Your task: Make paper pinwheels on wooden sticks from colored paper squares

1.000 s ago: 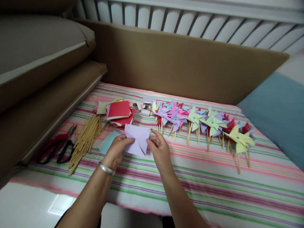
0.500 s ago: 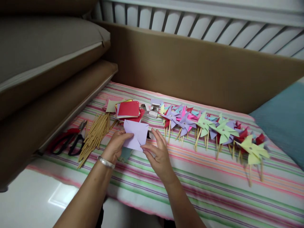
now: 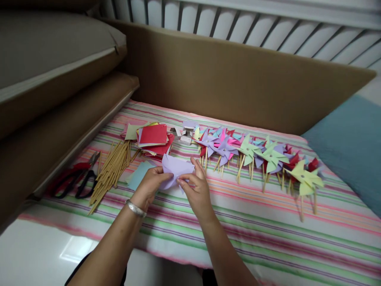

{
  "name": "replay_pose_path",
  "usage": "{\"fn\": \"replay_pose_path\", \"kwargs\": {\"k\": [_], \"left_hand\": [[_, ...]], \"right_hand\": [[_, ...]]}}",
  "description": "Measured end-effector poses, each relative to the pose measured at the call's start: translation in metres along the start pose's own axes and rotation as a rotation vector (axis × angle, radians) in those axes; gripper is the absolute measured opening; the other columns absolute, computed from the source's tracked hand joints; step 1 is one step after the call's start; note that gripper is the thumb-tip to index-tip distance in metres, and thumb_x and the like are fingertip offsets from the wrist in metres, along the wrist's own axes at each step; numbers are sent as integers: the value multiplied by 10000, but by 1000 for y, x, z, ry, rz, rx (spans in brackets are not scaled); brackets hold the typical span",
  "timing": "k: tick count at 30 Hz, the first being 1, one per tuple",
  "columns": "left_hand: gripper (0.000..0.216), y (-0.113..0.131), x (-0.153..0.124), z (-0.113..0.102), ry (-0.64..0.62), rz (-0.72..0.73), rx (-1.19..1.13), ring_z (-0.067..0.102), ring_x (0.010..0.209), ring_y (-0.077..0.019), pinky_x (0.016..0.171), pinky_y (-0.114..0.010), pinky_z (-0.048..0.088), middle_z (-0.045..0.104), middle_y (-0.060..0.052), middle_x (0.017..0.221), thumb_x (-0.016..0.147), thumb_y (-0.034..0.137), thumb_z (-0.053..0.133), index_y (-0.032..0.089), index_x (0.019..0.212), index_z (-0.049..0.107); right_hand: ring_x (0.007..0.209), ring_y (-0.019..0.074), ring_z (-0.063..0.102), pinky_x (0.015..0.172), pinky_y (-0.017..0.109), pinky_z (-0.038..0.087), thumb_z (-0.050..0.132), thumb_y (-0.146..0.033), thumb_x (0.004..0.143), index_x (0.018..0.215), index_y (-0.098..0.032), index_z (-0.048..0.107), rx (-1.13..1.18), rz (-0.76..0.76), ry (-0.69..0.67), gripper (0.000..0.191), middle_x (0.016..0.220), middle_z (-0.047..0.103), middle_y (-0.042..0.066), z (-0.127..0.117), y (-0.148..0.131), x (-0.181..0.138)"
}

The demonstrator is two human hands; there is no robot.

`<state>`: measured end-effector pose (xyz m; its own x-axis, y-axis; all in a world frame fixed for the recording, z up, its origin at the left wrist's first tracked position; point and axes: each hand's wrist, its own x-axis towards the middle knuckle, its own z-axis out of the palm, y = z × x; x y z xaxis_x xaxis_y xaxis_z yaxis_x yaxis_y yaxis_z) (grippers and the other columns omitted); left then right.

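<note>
Both of my hands hold a lilac paper square with cut corners, just above the striped cloth. My left hand, with a silver bracelet at the wrist, grips its left side. My right hand pinches a flap at its lower right and bends it inward. A light blue sheet lies on the cloth under my left hand. Behind the paper sits a stack of coloured paper squares with a red one on top.
A bundle of wooden sticks and red-handled scissors lie at the left. A row of finished paper pinwheels runs to the right. A brown board stands behind, brown cushions at left, a teal cushion at right.
The flat lilac square has been bent: my right hand has moved from its edge to pinch a corner flap and curl it toward the middle. My left hand keeps its grip.
</note>
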<state>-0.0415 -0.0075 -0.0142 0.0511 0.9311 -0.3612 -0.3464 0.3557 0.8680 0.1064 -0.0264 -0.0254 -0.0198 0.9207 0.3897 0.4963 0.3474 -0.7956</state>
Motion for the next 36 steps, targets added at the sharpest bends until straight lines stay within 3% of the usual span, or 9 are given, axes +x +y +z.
{"fn": "replay_pose_path", "kwargs": {"k": [12, 31, 33, 36], "left_hand": [[180, -5, 1, 1, -71, -24, 50, 548, 525, -107, 550, -213, 377, 681, -20, 621, 520, 215, 752, 129, 675, 720], [183, -2, -1, 2, -79, -19, 142, 538, 540, -104, 573, -218, 377, 667, -11, 616, 514, 221, 748, 122, 664, 711], [174, -2, 0, 1, -82, -29, 155, 539, 537, -107, 574, -223, 379, 669, -13, 616, 516, 220, 739, 124, 658, 709], [164, -1, 3, -3, -67, -52, 179, 535, 526, -113, 571, -232, 379, 663, -14, 599, 506, 215, 727, 126, 641, 700]], "right_hand": [[1330, 279, 290, 1055, 486, 249, 663, -223, 726, 692, -215, 675, -43, 60, 33, 37, 1394, 433, 84, 2, 0, 1], [1262, 295, 378, 1039, 481, 283, 688, -200, 681, 649, -204, 654, -87, 155, 30, 47, 1254, 550, 112, 5, 0, 1], [1237, 291, 413, 1016, 468, 323, 693, -206, 671, 691, -204, 658, -63, 187, 6, 40, 1265, 540, 118, 2, 0, 2], [1211, 281, 454, 999, 456, 354, 696, -232, 663, 898, -213, 655, -17, 259, 24, 240, 1289, 524, 118, -11, -2, 7]]}}
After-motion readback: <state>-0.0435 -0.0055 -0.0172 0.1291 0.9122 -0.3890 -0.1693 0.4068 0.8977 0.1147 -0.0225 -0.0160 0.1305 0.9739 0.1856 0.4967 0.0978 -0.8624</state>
